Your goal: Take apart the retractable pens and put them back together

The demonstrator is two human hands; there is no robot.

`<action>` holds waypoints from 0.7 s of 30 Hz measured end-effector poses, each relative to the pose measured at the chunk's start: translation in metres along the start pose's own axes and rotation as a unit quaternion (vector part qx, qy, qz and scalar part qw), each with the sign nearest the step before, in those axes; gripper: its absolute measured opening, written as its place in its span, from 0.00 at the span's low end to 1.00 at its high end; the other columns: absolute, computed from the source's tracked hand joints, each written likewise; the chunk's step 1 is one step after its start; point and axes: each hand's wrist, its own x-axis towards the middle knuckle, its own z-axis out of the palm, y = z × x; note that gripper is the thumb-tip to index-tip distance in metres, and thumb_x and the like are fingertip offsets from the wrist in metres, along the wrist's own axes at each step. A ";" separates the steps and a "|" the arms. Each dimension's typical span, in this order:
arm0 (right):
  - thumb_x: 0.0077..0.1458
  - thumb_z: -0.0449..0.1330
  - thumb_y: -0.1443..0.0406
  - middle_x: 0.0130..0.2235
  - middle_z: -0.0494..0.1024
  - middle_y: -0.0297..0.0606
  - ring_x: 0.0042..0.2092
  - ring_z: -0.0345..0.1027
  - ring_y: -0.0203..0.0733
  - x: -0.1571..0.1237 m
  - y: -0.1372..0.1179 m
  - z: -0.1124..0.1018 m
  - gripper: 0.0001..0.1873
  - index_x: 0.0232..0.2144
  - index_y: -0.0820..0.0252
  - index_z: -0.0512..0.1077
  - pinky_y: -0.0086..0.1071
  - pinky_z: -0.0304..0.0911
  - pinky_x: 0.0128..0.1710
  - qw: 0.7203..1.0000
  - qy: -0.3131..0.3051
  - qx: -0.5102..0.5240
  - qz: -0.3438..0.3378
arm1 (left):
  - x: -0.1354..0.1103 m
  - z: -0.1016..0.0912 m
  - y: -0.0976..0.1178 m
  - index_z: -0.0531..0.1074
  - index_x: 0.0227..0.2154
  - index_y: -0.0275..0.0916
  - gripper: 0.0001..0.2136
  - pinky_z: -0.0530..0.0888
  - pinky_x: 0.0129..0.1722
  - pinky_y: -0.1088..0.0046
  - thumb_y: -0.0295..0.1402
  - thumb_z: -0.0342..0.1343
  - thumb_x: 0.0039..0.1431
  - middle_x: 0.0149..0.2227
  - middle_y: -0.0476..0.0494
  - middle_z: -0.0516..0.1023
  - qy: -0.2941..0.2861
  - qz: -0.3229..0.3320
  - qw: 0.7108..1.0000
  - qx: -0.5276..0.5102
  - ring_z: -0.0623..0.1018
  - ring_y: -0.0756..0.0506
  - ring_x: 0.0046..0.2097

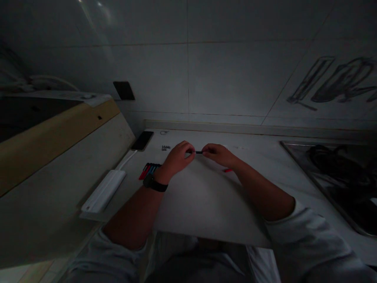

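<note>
Between my two hands, over the white counter, is a thin dark pen-like rod, held level. My left hand pinches its left end, and my right hand pinches the right end. The fingertips hide both ends, so I cannot tell whether it is one piece or two. Under my right wrist lies a small red piece. A row of red, blue and dark pen-like pieces lies beside my left wrist, partly covered by it. Several small metallic bits sit left of my left hand.
A phone lies at the back left, with a white cable leading to a white power strip. A large box-like appliance stands at left. The sink with dark items is at right. A thin ring-like object lies near the wall.
</note>
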 end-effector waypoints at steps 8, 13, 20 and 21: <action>0.65 0.53 0.48 0.29 0.74 0.35 0.32 0.67 0.40 0.000 -0.002 0.006 0.22 0.32 0.57 0.74 0.34 0.61 0.36 0.996 0.055 0.076 -0.004 | 0.000 0.001 0.007 0.69 0.38 0.41 0.05 0.73 0.47 0.65 0.32 0.51 0.72 0.41 0.43 0.73 0.052 0.023 0.998 -0.016 0.74 0.45 0.45; 0.67 0.53 0.49 0.28 0.73 0.34 0.32 0.67 0.39 -0.003 -0.007 0.012 0.21 0.32 0.57 0.75 0.34 0.60 0.36 0.995 0.079 0.052 -0.016 | 0.001 0.000 0.012 0.69 0.36 0.41 0.09 0.73 0.49 0.64 0.32 0.48 0.74 0.40 0.43 0.73 0.066 0.022 0.997 -0.021 0.74 0.44 0.45; 0.60 0.63 0.51 0.37 0.78 0.35 0.34 0.69 0.39 -0.004 -0.007 0.017 0.19 0.47 0.54 0.73 0.34 0.64 0.37 0.990 0.111 0.076 -0.032 | 0.001 0.001 0.010 0.68 0.38 0.41 0.08 0.73 0.50 0.64 0.32 0.48 0.74 0.42 0.43 0.73 0.096 0.036 0.995 -0.019 0.74 0.44 0.47; 0.63 0.60 0.49 0.36 0.78 0.35 0.34 0.70 0.39 -0.004 -0.007 0.017 0.18 0.45 0.54 0.73 0.34 0.64 0.36 0.991 0.100 0.082 -0.023 | 0.001 0.000 0.010 0.68 0.38 0.41 0.08 0.73 0.50 0.64 0.33 0.48 0.75 0.43 0.42 0.73 0.099 0.038 0.994 -0.017 0.74 0.44 0.47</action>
